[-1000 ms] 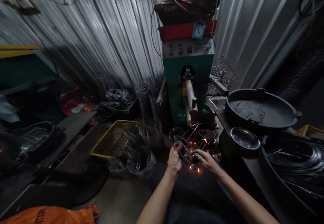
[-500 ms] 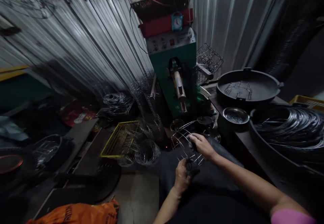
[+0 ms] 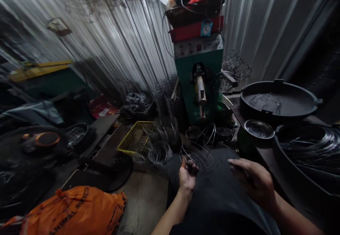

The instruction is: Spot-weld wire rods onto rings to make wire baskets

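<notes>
Gripping a wire frame (image 3: 198, 155) over the lap, the left hand (image 3: 187, 176) is curling shut on it, while the right hand (image 3: 255, 182) is hovering spread, just beside the table (image 3: 265, 153) edge.

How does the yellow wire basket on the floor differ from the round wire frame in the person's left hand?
The yellow wire basket is rectangular and coated yellow; the round wire frame is curved, bare silvery metal. The basket rests tilted among wire pieces on the floor, while the frame is held up over the lap by the left hand. The right hand is off it, open. Both are open wirework.
</notes>
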The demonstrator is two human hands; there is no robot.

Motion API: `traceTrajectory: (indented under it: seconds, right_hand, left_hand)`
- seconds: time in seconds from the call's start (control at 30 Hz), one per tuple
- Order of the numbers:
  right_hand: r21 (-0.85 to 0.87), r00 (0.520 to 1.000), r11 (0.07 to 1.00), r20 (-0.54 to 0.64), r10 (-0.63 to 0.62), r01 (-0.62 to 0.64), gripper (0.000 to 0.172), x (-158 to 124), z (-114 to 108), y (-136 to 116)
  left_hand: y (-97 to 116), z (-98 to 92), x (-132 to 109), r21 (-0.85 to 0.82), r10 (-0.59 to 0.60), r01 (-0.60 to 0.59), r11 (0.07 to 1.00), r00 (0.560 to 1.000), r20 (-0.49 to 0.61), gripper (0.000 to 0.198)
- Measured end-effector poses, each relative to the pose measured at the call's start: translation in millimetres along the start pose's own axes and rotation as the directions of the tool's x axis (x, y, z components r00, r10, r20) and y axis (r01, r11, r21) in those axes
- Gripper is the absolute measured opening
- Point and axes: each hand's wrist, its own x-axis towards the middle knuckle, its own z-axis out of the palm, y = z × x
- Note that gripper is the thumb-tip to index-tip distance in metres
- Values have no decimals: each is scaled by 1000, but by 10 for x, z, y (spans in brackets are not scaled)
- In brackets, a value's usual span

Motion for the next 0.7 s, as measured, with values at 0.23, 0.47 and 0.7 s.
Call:
traceTrajectory:
  seconds: [0.23, 0.47, 0.7]
  right_hand:
    - [-2, 771, 807, 293, 565, -591, 26, -721, 510, 491]
    - [34, 675, 735, 428, 601, -677, 43, -970, 887, 580]
    - [44, 596, 718, 594, 540, -694, 46, -1023, 1023, 653]
  left_hand:
    - [-19, -139, 75, -86, -45, 34, 996, 992, -121, 23]
    - [-3, -232, 148, -94, -51, 36, 995, 985, -163, 22]
    - [-26, -344, 158, -132, -105, 91, 987, 990, -99, 25]
